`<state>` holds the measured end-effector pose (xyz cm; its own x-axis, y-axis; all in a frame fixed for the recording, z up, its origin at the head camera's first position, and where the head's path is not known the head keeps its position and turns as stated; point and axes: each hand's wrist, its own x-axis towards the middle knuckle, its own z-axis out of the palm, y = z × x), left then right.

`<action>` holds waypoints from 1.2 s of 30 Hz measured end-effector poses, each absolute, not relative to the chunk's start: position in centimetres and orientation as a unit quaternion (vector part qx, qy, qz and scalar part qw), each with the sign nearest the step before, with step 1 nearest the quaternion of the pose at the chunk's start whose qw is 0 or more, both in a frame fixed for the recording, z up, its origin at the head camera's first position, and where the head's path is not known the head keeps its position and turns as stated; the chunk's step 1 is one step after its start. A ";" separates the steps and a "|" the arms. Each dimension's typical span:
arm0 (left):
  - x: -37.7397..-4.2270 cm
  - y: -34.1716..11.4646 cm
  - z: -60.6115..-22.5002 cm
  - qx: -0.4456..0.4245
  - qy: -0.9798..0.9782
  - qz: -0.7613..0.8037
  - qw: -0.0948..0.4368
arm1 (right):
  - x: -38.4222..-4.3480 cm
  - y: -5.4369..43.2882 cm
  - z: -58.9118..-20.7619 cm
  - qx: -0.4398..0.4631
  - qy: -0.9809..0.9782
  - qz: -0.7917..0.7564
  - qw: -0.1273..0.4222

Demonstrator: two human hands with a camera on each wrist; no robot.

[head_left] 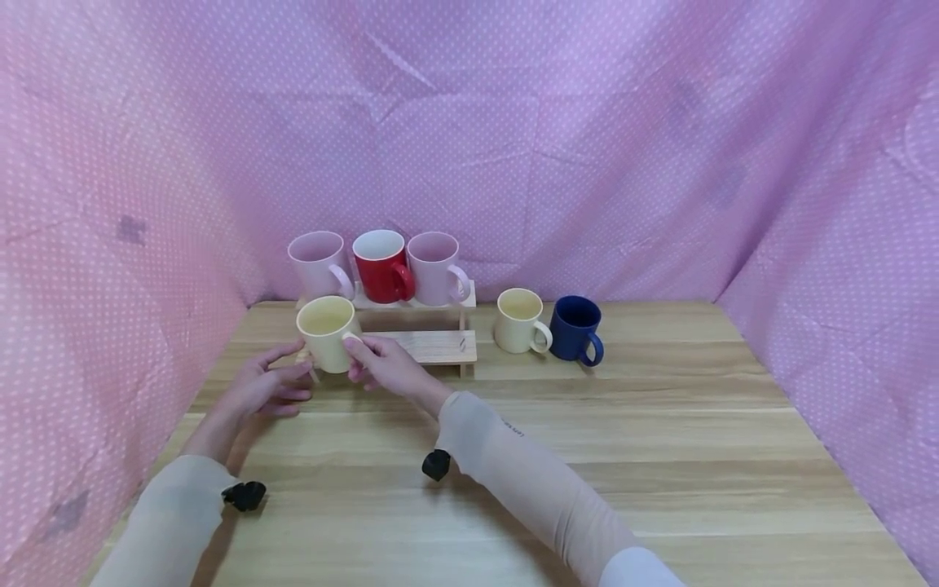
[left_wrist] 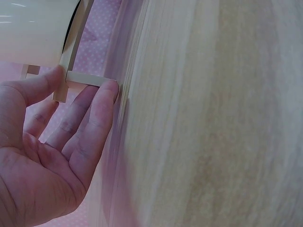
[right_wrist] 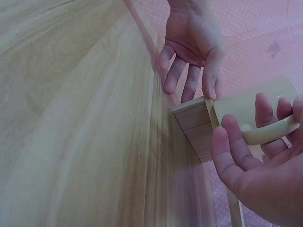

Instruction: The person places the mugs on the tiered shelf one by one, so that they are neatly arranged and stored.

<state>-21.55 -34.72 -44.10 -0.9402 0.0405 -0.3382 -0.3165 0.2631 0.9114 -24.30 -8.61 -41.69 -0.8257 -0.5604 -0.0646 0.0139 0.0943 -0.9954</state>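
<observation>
My right hand (head_left: 385, 364) holds a pale yellow mug (head_left: 326, 333) by its handle, fingers hooked through the loop in the right wrist view. The mug stands upright at the left end of the lower tier of a small wooden two-tier rack (head_left: 440, 348), its base right at the board (right_wrist: 211, 113). At that same end my left hand (head_left: 266, 383) pinches the board's corner with thumb and index finger. Its other fingers (left_wrist: 102, 111) spread beside the rack's short foot (left_wrist: 90, 79). The yellow mug's wall (left_wrist: 33, 33) fills the upper left corner of the left wrist view.
The upper tier carries a pink mug (head_left: 317, 265), a red mug with white inside (head_left: 379, 273) and another pink mug (head_left: 431, 273). Right of the rack, a second yellow mug (head_left: 516, 326) and a dark blue mug (head_left: 572, 330) stand on the wooden table (head_left: 660, 456). Pink dotted cloth (head_left: 587, 147) hangs around it.
</observation>
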 end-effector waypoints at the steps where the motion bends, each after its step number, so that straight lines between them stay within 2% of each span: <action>1: -21.5 -34.7 -44.2 -0.089 0.780 0.601 0.148 | -24.3 -8.6 -41.7 -0.192 0.706 -0.645 0.221; 18: -21.4 -34.7 -44.5 -0.089 0.779 0.603 0.149 | -24.9 -6.5 -41.5 -0.216 0.716 -0.617 0.244; 29: -21.4 -34.9 -44.3 -0.089 0.777 0.606 0.144 | -25.1 -2.9 -39.5 -0.286 0.773 -0.536 0.184; 34: -21.4 -34.9 -44.3 -0.086 0.780 0.603 0.143 | -25.3 0.0 -38.9 -0.312 0.803 -0.490 0.134; 36: -21.4 -34.9 -44.3 -0.085 0.781 0.602 0.143 | -25.2 1.5 -38.6 -0.315 0.803 -0.489 0.131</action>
